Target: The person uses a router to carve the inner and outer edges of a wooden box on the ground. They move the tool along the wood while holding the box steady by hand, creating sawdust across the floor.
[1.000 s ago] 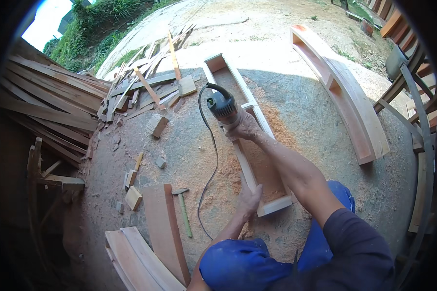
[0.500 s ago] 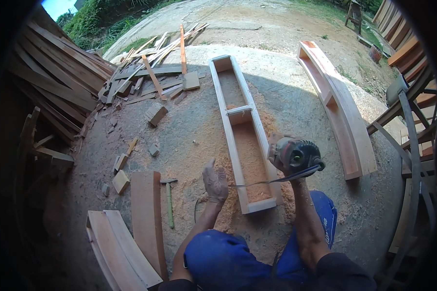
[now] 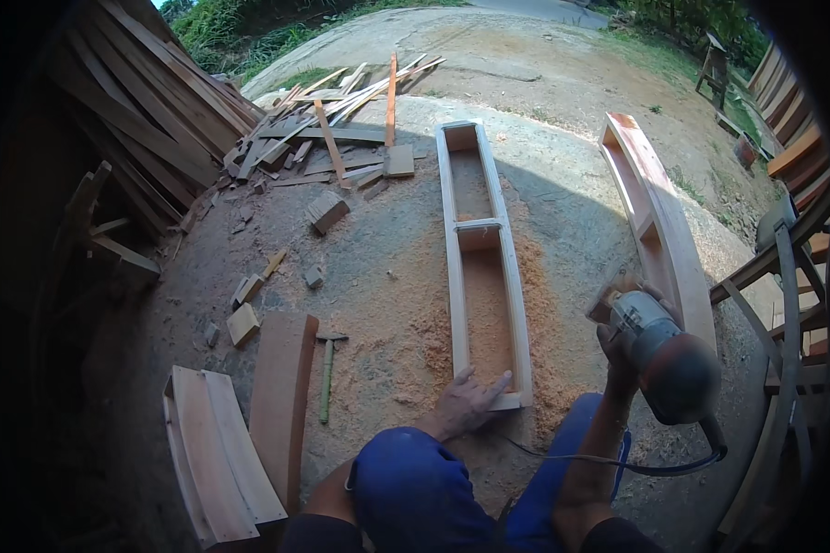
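Note:
My right hand [image 3: 618, 355] grips a power router [image 3: 659, 341], tilted on its side to the right of a long narrow wooden box [image 3: 519, 323]; its metal base points away from me and its cord loops down toward my knees. My left hand [image 3: 467, 398] rests on the near end of the box, fingers spread. The box lies open-topped on the sawdust-covered concrete floor, split by a crosspiece, with shavings along both sides. A green-handled hammer [image 3: 326, 387] lies left of it beside a wide plank [image 3: 278, 405].
A curved wooden frame [image 3: 671, 249] lies at the right, near a framework [image 3: 784, 304]. Curved pieces [image 3: 212, 447] sit front left. A scrap pile [image 3: 337, 138] and leaning boards [image 3: 138, 120] occupy the back left. Small blocks [image 3: 327, 214] are scattered left of the box.
The router has left the box, moving right and toward me and tipping over sideways. My left hand has shifted onto the box's near end. The view now takes in more of the yard.

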The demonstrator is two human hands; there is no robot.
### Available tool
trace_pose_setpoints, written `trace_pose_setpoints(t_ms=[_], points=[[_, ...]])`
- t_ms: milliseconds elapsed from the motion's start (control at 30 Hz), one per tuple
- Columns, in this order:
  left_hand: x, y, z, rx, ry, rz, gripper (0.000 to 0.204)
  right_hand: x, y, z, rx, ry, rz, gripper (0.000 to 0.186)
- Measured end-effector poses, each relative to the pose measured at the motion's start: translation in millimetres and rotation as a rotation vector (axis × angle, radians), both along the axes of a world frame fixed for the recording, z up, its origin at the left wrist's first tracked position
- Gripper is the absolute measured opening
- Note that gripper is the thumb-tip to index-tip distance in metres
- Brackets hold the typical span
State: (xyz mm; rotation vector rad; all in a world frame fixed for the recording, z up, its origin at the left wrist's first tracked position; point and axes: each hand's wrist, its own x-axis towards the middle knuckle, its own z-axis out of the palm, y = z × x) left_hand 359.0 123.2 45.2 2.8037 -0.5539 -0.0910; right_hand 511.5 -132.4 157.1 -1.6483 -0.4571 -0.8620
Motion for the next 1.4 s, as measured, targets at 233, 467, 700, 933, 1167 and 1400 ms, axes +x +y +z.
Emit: trace_pose_setpoints(t_ms=[233, 467, 700, 933, 1167, 1400], points=[[46.1, 105.3, 3.4, 0.003, -0.054, 0.080, 0.079, -8.3, -56.6, 8.6, -0.036, 0.030, -0.160, 0.094], [129.3, 242.1, 37.8, 0.261, -0.134, 0.720, 0.076, -16.5, -97.6, 26.6, 0.045, 0.069, -0.359, 0.088], [255.6, -42.9, 70.4, -0.072, 0.351, -0.089, 0.068, -40.3, -165.4, 13.0, 0.012, 0.102, -0.562, 0.094], [257.9, -342.8, -33.1, -1.297, 1.045, 0.137, 0.080, -44.7, -192.9, 0.1, 0.170, -0.021, -0.643, 0.086], [236.3, -430.2, -21.0, -1.936, 1.041, 0.408, 0.044, -44.4, -210.6, -3.4, 0.196, -0.015, -0.639, 0.076], [314.3, -264.5, -13.4, -1.633, 0.838, 0.622, 0.048, -39.2, -200.3, -12.1, 0.223, 0.000, -0.583, 0.077]])
